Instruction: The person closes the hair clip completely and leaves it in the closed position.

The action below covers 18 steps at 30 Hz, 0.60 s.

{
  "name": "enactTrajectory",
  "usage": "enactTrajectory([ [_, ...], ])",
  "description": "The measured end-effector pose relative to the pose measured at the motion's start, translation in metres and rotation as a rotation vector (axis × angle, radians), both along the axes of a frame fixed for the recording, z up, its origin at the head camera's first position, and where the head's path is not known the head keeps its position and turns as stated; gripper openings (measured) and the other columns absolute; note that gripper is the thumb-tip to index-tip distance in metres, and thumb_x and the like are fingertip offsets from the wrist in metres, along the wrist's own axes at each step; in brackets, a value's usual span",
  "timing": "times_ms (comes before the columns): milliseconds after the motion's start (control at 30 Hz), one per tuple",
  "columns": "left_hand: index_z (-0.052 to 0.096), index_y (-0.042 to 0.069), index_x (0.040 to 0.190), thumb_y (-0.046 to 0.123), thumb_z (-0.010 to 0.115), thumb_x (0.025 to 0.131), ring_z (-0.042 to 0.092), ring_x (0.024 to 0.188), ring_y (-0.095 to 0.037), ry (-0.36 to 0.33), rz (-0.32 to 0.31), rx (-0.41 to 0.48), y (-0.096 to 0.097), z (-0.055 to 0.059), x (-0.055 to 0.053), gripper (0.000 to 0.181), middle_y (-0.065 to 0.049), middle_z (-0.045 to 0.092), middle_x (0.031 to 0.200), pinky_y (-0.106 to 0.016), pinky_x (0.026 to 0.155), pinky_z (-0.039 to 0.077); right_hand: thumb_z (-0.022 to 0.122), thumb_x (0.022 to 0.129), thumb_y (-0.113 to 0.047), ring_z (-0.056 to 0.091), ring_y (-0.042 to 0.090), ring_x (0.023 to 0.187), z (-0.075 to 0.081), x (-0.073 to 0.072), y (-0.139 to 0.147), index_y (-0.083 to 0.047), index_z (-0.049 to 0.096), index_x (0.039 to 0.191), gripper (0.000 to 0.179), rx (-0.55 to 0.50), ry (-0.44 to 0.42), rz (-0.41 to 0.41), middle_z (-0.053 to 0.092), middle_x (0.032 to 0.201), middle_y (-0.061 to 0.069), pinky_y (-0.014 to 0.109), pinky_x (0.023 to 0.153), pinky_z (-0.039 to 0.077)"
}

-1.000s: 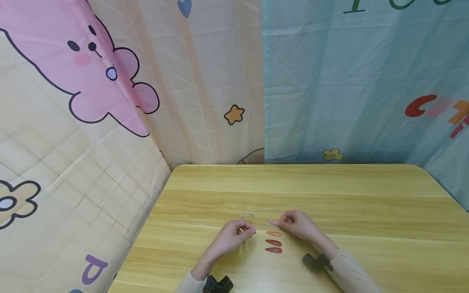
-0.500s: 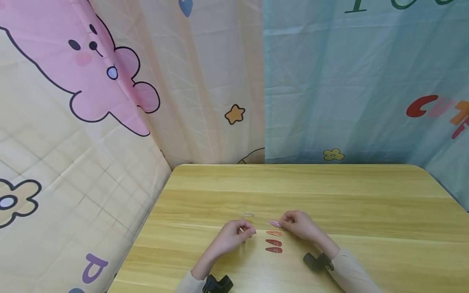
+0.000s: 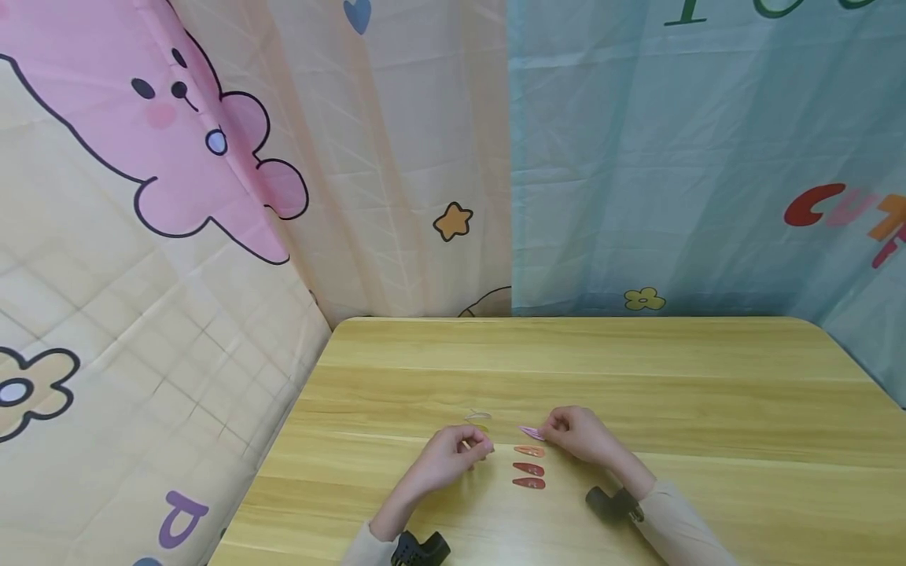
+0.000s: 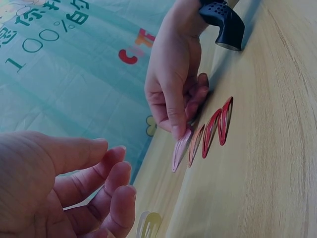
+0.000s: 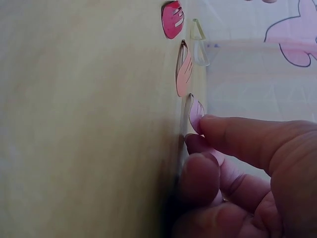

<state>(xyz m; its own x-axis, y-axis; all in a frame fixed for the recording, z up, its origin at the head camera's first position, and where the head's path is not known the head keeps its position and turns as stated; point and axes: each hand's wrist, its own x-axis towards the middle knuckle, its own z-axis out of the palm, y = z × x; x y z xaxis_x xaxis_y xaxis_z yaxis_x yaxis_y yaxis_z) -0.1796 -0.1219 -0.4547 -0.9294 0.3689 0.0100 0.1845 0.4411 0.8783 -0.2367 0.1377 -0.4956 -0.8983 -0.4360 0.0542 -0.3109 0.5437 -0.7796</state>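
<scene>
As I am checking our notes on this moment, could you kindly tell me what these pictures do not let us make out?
Purple clip, right wrist view: one end hidden by the right hand.
Yellow clip, left wrist view: lower part cut off by the bottom edge.
Red clips, head view: surface pattern too small to read.
Green letters, head view: tops cut off by the top edge.

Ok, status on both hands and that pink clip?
Right hand pinches pink clip by its wide end. Left hand empty, loosely curled. Orange clip beside pink clip; nothing seen blocking.
</scene>
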Motion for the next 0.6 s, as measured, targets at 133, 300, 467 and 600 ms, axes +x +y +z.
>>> enactTrajectory([
  [133,0.067,0.004,0.091,0.022,0.062,0.094,0.059,0.065,-0.029,0.002,0.004,-0.010,-0.001,-0.001,-0.002,0.019,-0.008,0.063,0.082,-0.023,0.051,0.044,0.066,0.090,-0.019,0.041,0.007,0.043,0.001,0.000,0.000,-0.011,0.058,0.075,0.019,0.008,0.006,-0.011,0.046,0.053,-0.006,0.022,0.040,0.034],
  [300,0.067,0.004,0.093,0.023,0.060,0.095,0.059,0.065,-0.027,0.015,0.034,-0.029,-0.007,-0.007,-0.007,0.021,-0.008,0.063,0.082,-0.023,0.048,0.042,0.065,0.090,-0.018,0.040,0.007,0.040,0.002,0.001,0.000,-0.011,0.058,0.075,0.019,0.001,-0.024,-0.024,0.045,0.051,-0.006,0.023,0.037,0.033],
  [467,0.067,0.004,0.094,0.026,0.057,0.096,0.058,0.064,-0.025,0.025,0.101,-0.006,-0.013,-0.014,-0.013,0.025,-0.009,0.062,0.082,-0.022,0.046,0.039,0.065,0.091,-0.017,0.040,0.008,0.040,0.003,0.002,0.000,-0.011,0.058,0.075,0.018,-0.002,-0.033,-0.029,0.045,0.050,-0.005,0.023,0.036,0.033],
  [600,0.067,0.002,0.095,0.029,0.057,0.097,0.057,0.064,-0.022,0.041,0.153,0.039,-0.015,-0.019,-0.017,0.029,-0.010,0.062,0.081,-0.023,0.048,0.041,0.064,0.091,-0.016,0.042,0.008,0.041,0.001,0.003,0.000,-0.012,0.060,0.077,0.016,-0.002,-0.032,-0.036,0.046,0.052,-0.005,0.024,0.037,0.035],
])
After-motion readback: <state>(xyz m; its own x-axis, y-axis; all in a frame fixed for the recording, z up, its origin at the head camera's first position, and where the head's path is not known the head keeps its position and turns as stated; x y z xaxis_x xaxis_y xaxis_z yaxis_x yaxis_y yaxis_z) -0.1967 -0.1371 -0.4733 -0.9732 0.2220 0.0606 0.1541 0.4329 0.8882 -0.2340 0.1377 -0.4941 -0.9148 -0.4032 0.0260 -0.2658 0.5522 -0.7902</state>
